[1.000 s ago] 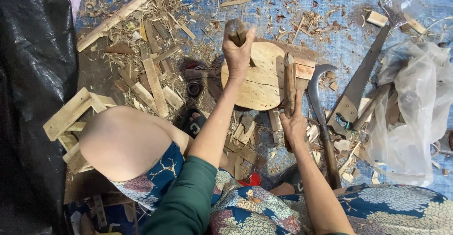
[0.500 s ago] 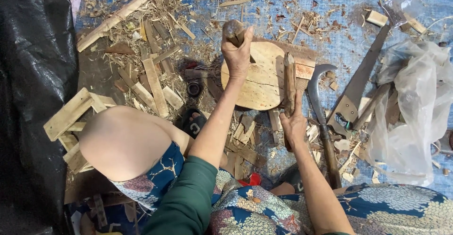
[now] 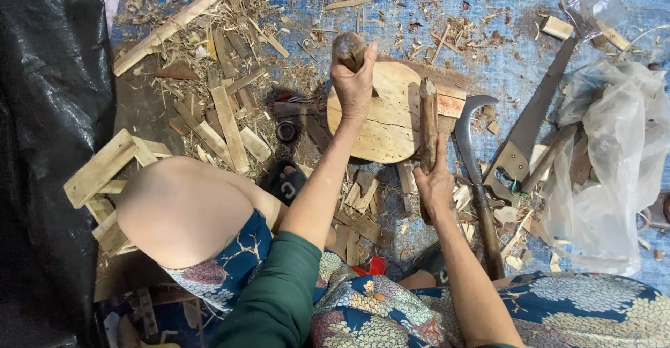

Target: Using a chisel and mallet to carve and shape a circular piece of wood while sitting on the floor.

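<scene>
The left hand (image 3: 354, 81) is closed tight around the handle of a wooden mallet (image 3: 347, 49), whose dark rounded head shows just above the fist, raised over the far edge of a round wooden block (image 3: 380, 124). The right hand (image 3: 434, 184) grips a long narrow stick (image 3: 427, 121) near its lower end — fingers wrapped round it, thumb along the side — and holds it upright-to-tilted with its upper part lying across the right side of the block. The block sits on a blue woven mat (image 3: 488, 20) strewn with shavings and chips. Just right of the stick lies a sickle (image 3: 472, 145), its curved blade near the block and its handle running back beside the right forearm. Further right a saw (image 3: 530, 121) lies diagonally, touching a heap of clear plastic bag (image 3: 614, 145). Left of the block, offcuts and slats (image 3: 227, 121) are scattered about, and a small slatted frame (image 3: 105, 170) rests near the bare knee (image 3: 181, 208). Black plastic sheet (image 3: 49, 110) fills the left edge. The left sleeve is green; patterned cloth covers the lap.
</scene>
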